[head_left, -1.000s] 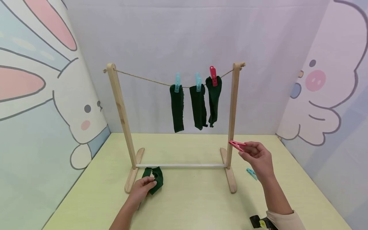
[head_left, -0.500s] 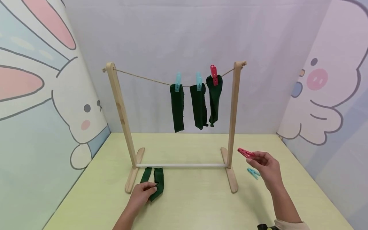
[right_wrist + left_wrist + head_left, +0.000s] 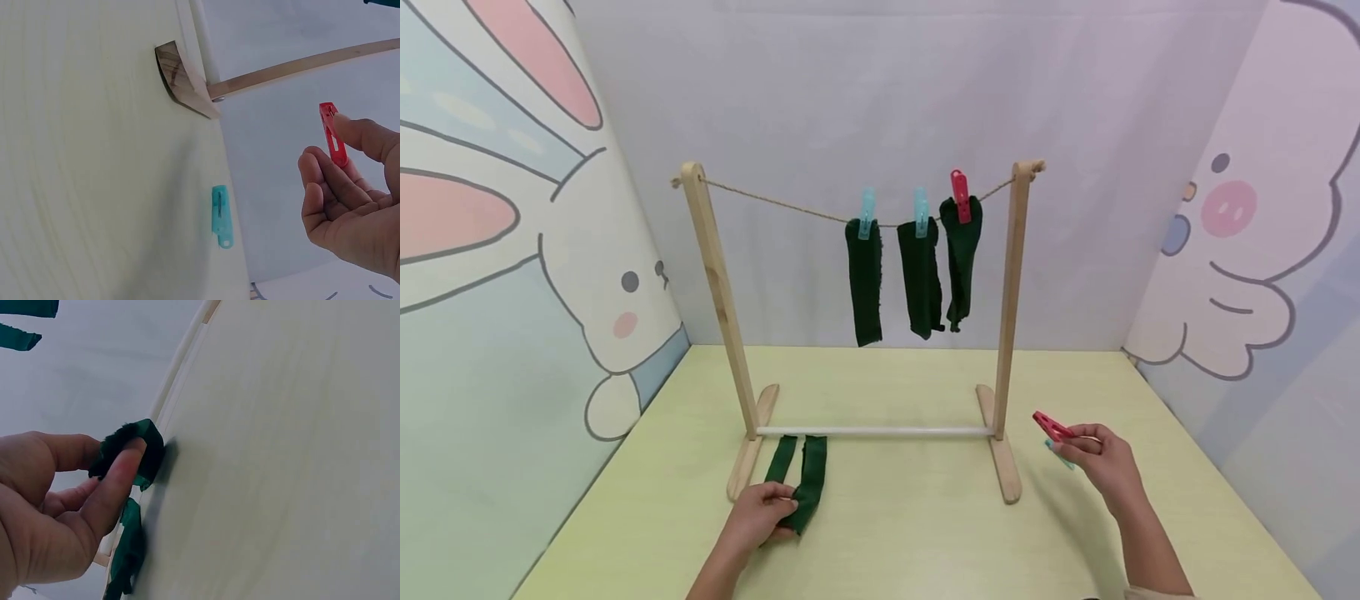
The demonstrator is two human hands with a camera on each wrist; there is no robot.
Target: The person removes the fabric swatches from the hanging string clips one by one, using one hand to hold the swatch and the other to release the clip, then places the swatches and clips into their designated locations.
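At the front left, my left hand [image 3: 756,518] pinches a dark green cloth strip [image 3: 811,483] near its lower end; a second green strip [image 3: 781,460] lies beside it, partly behind the hand. The left wrist view shows the pinched cloth [image 3: 149,453] between thumb and fingers. My right hand [image 3: 1108,467], right of the rack, holds a red clothespin [image 3: 1051,425] between thumb and fingers, above a blue clothespin [image 3: 221,215] lying on the table. Three green strips hang on the rope [image 3: 775,202], two under blue clothespins [image 3: 867,214] and one under a red clothespin [image 3: 960,197].
The wooden rack's left post [image 3: 721,292] and right post [image 3: 1013,300] stand on flat feet, joined by a white bar [image 3: 876,432] low down. Behind the table [image 3: 895,533] hangs a pale curtain [image 3: 820,100]; cartoon-printed panels [image 3: 475,392] flank both sides.
My right hand has moved down and to the right with the red clothespin. My left hand has drawn the pinched strip's lower end toward the front, and the strip now lies straighter.
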